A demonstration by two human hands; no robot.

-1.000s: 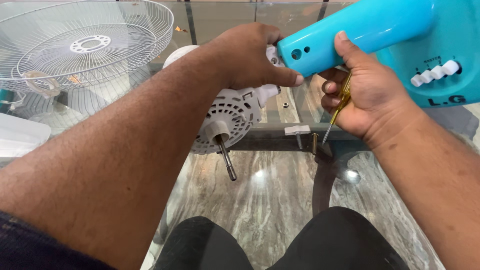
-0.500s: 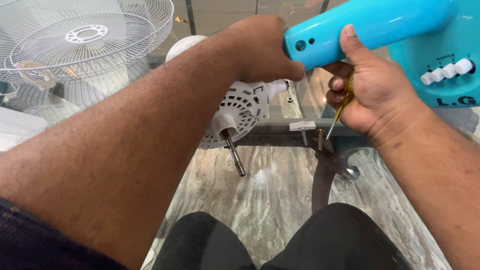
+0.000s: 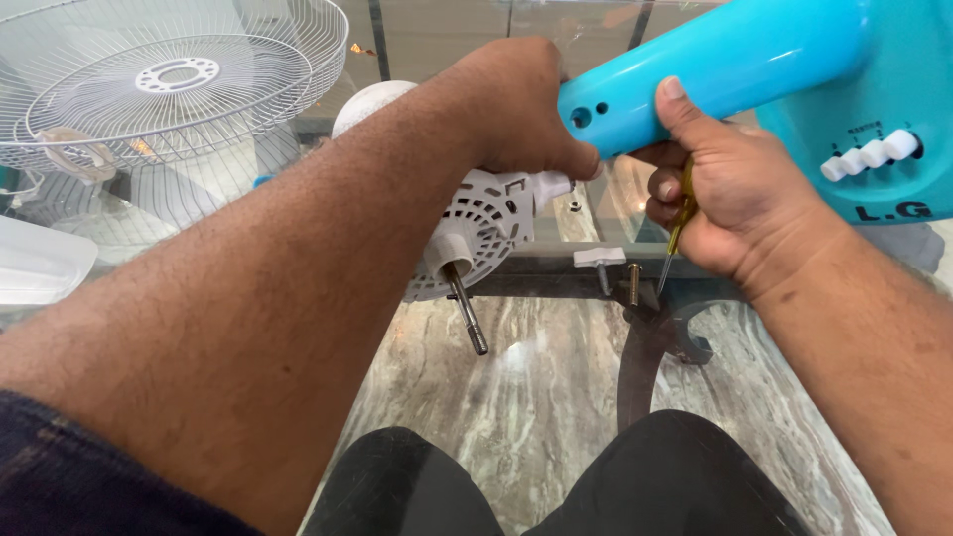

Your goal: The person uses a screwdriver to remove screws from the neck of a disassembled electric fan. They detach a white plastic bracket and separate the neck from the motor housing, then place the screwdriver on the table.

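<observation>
- Turquoise fan stand neck (image 3: 725, 65) slants across the far right; my right hand (image 3: 735, 203) curls under it, bracing it, yellow-handled screwdriver (image 3: 681, 203) tucked in the fingers.
- My left hand (image 3: 521, 104) clamps shut on the white fan motor (image 3: 486, 223), steadying it, shaft (image 3: 467, 313) pointing near.
- Wire fan guard (image 3: 169, 89) lies far left.

Bare, hairy forearms run to a left hand (image 3: 516, 104) and right hand (image 3: 730, 203) without rings or watch; a dark blue sleeve (image 3: 69, 476) edges the left upper arm, black trousers (image 3: 635, 486) cover the knees.
</observation>
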